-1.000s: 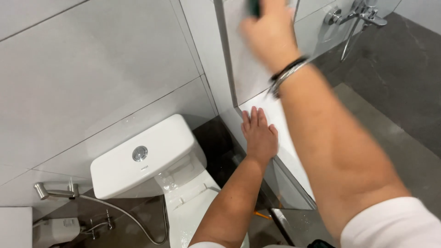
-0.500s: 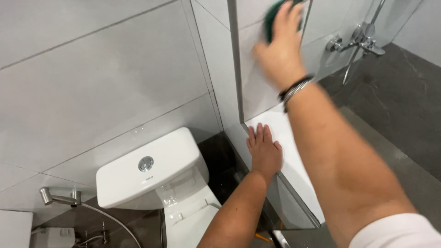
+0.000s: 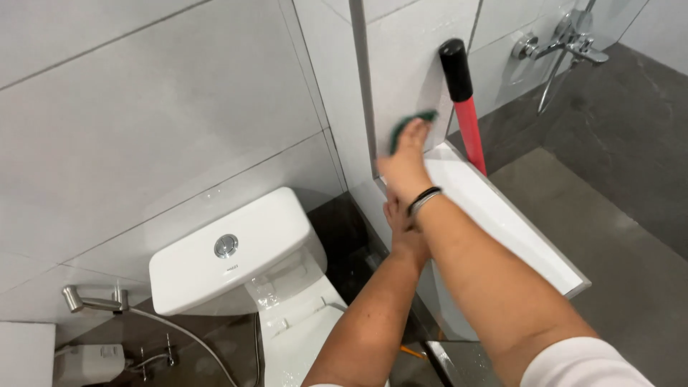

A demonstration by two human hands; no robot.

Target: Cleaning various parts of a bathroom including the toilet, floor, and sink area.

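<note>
White sleeve (image 3: pixel 602 365) at the bottom right edge, right forearm running up from it toward the partition. Left forearm comes up from the bottom centre, beside the right one.

White toilet seat (image 3: pixel 301 337) sits below-left of the arms, wet spots on it. White cistern (image 3: pixel 229 251) behind it, round chrome flush button (image 3: pixel 226 246) on the lid. Chrome bidet sprayer holder (image 3: pixel 89 301) with hose on the wall at lower left, small white box (image 3: pixel 86 362) under it.

Left hand (image 3: pixel 403 229) rests against the low white ledge (image 3: pixel 502 215), mostly hidden behind the right wrist; cannot tell how its fingers lie. Dark bracelet (image 3: pixel 424 199) on the right wrist.

Right hand (image 3: pixel 405 161) is pressed flat on a green cloth (image 3: pixel 412 123), fingers together and extended over it, holding it against the edge of the grey tiled partition wall (image 3: pixel 408 64). Cloth sits just above the ledge, near the vertical corner trim, only its upper edge showing past the fingers.

Red pole with black grip (image 3: pixel 462 100) leans upright just right of the cloth, its foot behind the ledge.

Farther back: chrome shower mixer (image 3: pixel 562 43) on the tiled wall at upper right, dark grey shower floor (image 3: pixel 623 143) beneath. Large grey wall tiles (image 3: pixel 143 107) fill the left side.
</note>
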